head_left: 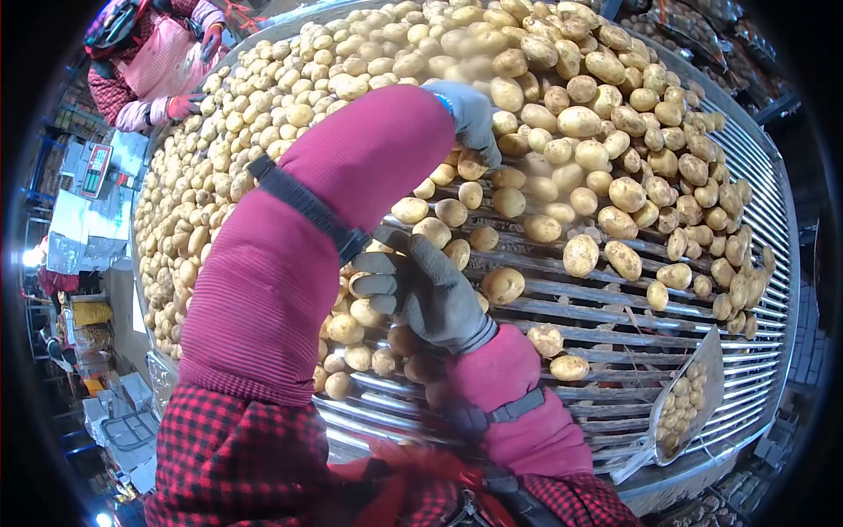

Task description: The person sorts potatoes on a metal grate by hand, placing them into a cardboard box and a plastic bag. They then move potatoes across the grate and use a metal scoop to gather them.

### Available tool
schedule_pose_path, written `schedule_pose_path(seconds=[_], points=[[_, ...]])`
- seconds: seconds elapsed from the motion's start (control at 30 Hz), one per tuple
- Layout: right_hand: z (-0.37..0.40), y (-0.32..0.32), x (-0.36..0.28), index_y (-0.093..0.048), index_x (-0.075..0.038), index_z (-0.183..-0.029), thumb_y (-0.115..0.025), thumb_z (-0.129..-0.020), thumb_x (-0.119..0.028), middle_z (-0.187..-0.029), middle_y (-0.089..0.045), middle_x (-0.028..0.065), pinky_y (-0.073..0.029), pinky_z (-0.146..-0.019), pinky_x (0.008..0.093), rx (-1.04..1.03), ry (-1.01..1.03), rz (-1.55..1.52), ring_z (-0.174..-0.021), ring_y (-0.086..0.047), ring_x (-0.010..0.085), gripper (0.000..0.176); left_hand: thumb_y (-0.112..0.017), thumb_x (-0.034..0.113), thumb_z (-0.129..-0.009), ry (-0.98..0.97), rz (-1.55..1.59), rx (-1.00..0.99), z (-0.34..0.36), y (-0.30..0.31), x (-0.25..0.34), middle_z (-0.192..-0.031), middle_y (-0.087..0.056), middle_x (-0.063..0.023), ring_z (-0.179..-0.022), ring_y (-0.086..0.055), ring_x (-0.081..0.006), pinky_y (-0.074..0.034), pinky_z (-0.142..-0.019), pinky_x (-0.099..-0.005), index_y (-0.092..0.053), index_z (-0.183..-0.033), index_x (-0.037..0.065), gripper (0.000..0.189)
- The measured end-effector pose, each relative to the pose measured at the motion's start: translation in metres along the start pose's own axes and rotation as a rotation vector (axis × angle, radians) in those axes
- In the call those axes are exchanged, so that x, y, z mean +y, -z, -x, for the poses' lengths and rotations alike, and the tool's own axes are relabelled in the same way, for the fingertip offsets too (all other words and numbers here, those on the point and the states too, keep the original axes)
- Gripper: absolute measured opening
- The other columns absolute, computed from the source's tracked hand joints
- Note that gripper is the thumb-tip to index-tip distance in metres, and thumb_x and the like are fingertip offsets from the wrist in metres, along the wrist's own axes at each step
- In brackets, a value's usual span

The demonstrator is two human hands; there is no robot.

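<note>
Both my hands wear grey gloves, below magenta sleeves with dark straps. My left hand reaches across the pile, its fingers bent downward against the potatoes. A potato lies right under its fingertips; my sleeve covers part of that hand. Nearer to me, my right hand is open, with fingers apart and pointing left. By its fingertips is another potato. Beneath my hands, potatoes are spread over a slatted metal grate. Some potatoes beyond my left hand are smeared by motion.
A clear bag of small potatoes rests at the grate's right front. A co-worker in pink gloves stands at the far left edge of the potato heap. A scale with a lit display is at left. A metal rim borders the grate.
</note>
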State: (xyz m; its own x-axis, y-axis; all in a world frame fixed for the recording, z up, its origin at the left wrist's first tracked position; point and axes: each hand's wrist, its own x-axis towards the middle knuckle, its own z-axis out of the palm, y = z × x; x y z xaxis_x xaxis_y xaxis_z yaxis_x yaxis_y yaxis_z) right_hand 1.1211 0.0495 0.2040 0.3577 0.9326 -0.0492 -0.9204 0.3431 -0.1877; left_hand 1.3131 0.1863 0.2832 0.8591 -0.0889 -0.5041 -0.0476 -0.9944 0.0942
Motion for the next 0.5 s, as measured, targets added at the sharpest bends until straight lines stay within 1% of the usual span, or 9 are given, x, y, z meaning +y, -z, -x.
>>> schedule_pose_path(seconds=[0.1,0.2,0.27,0.3,0.37,0.4,0.43,0.47,0.5], points=[[0.001,0.002,0.000,-0.049,-0.010,-0.147,-0.043,-0.114,-0.041,-0.120,-0.066,0.0133,-0.053,-0.082,0.0316,0.034,0.005,0.020,-0.102,-0.066,0.0225,0.045,-0.083,0.061,-0.078,0.007,0.068,-0.114,-0.022,-0.003,-0.008,-0.114,-0.078,-0.0096,-0.107,-0.073,-0.0309,-0.056,-0.092,-0.0432,-0.080,-0.115,0.017,0.058],[-0.001,0.010,0.002,-0.049,-0.011,-0.147,-0.042,-0.115,-0.040,-0.124,-0.067,0.0156,-0.053,-0.084,0.0317,-0.123,0.015,-0.072,-0.105,-0.067,0.0242,0.044,-0.085,0.052,-0.073,-0.134,-0.054,0.133,0.026,-0.011,0.005,-0.110,-0.076,-0.0140,-0.105,-0.072,-0.0342,-0.056,-0.091,-0.0453,-0.078,-0.115,0.013,0.058],[-0.001,0.009,0.002,-0.049,-0.010,-0.147,-0.042,-0.114,-0.039,-0.128,-0.066,0.0180,-0.054,-0.085,0.0324,-0.048,-0.001,-0.041,-0.109,-0.067,0.0262,0.044,-0.086,0.047,-0.069,-0.230,-0.118,0.263,0.044,-0.024,0.007,-0.111,-0.074,-0.0167,-0.106,-0.071,-0.0348,-0.057,-0.088,-0.0470,-0.076,-0.116,0.013,0.059],[0.002,0.006,0.002,-0.050,-0.008,-0.145,-0.042,-0.115,-0.037,-0.131,-0.065,0.0193,-0.055,-0.086,0.0330,-0.020,0.017,-0.011,-0.110,-0.067,0.0270,0.042,-0.085,0.048,-0.068,-0.212,-0.114,0.226,0.055,-0.024,0.011,-0.108,-0.075,-0.0176,-0.104,-0.072,-0.0357,-0.057,-0.087,-0.0466,-0.077,-0.115,0.013,0.058],[0.006,0.014,0.005,-0.051,-0.007,-0.143,-0.042,-0.114,-0.037,-0.130,-0.066,0.0191,-0.055,-0.086,0.0333,-0.023,0.072,0.114,-0.109,-0.068,0.0274,0.042,-0.085,0.049,-0.067,-0.312,0.022,0.294,0.075,-0.036,0.001,-0.104,-0.075,-0.0169,-0.101,-0.073,-0.0357,-0.058,-0.087,-0.0462,-0.078,-0.114,0.014,0.059],[0.005,0.004,0.000,-0.052,-0.008,-0.141,-0.044,-0.113,-0.040,-0.123,-0.069,0.0162,-0.055,-0.083,0.0332,-0.049,0.035,0.062,-0.103,-0.069,0.0253,0.044,-0.085,0.051,-0.068,-0.304,0.035,0.362,0.085,-0.044,-0.002,-0.104,-0.076,-0.0168,-0.101,-0.073,-0.0353,-0.058,-0.087,-0.0460,-0.078,-0.114,0.014,0.060],[0.002,0.009,0.002,-0.053,-0.009,-0.140,-0.045,-0.112,-0.044,-0.114,-0.070,0.0129,-0.056,-0.077,0.0323,0.022,0.049,0.097,-0.095,-0.069,0.0230,0.046,-0.084,0.053,-0.068,-0.285,0.045,0.433,0.097,-0.049,-0.006,-0.103,-0.076,-0.0167,-0.101,-0.073,-0.0350,-0.058,-0.087,-0.0458,-0.078,-0.114,0.014,0.061],[0.005,-0.008,0.005,-0.056,-0.007,-0.138,-0.048,-0.109,-0.052,-0.104,-0.071,0.0110,-0.056,-0.064,0.0340,0.223,0.106,0.206,-0.080,-0.068,0.0217,0.054,-0.085,0.054,-0.069,-0.191,0.167,0.405,0.114,-0.049,-0.013,-0.106,-0.076,-0.0170,-0.102,-0.074,-0.0342,-0.058,-0.089,-0.0449,-0.077,-0.116,0.014,0.062],[0.005,-0.009,0.005,-0.056,-0.005,-0.141,-0.048,-0.109,-0.052,-0.103,-0.072,0.0101,-0.057,-0.063,0.0356,0.207,0.123,0.229,-0.081,-0.069,0.0218,0.057,-0.086,0.054,-0.071,-0.093,0.298,0.380,0.135,-0.052,-0.023,-0.109,-0.076,-0.0174,-0.103,-0.074,-0.0334,-0.058,-0.090,-0.0440,-0.077,-0.119,0.014,0.063]])
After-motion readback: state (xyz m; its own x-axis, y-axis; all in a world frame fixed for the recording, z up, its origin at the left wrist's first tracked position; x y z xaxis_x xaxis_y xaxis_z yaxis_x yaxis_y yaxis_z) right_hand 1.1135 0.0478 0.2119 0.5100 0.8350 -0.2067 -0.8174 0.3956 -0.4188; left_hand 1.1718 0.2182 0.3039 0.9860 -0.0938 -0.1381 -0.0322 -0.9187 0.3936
